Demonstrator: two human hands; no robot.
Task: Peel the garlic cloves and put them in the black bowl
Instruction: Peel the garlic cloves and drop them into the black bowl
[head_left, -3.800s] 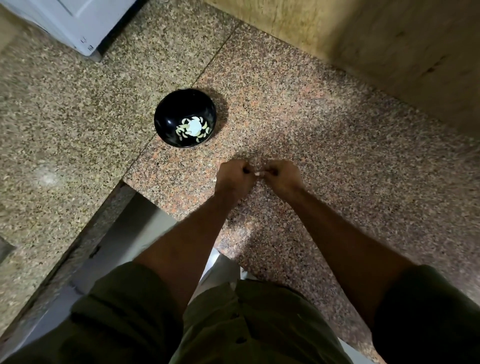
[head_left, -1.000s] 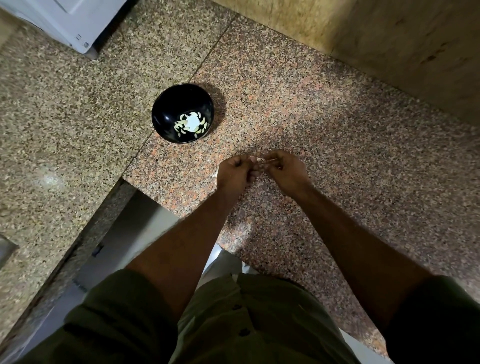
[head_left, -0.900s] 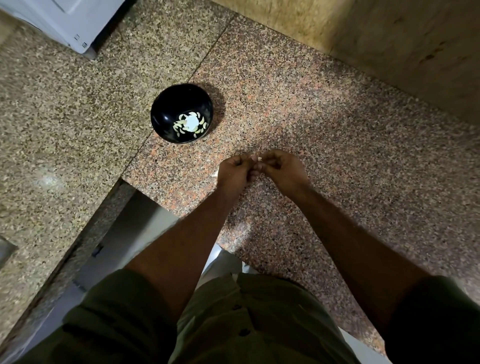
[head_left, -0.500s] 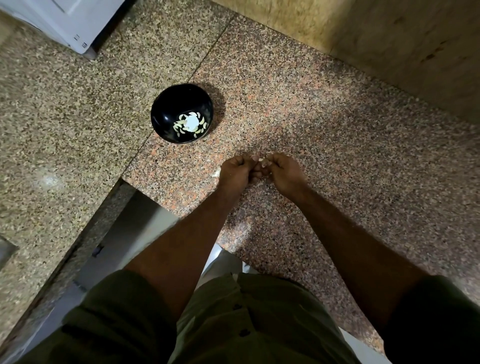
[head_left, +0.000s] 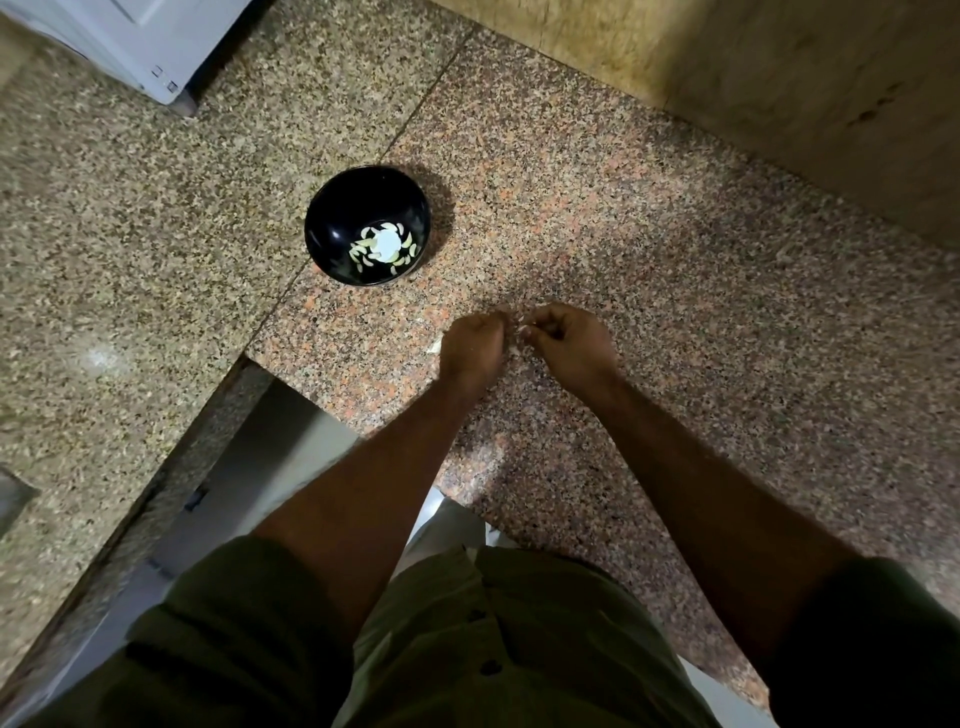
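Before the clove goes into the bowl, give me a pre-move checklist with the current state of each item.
1. Bowl upright on the counter: ok.
2. Room in the bowl, where peeled cloves only line the bottom: ok.
3. Path from the hands to the bowl is free: ok.
4. Left hand grip curled: ok.
5. Right hand pinching something pale: ok.
6. Held clove fully peeled: cannot tell, too small.
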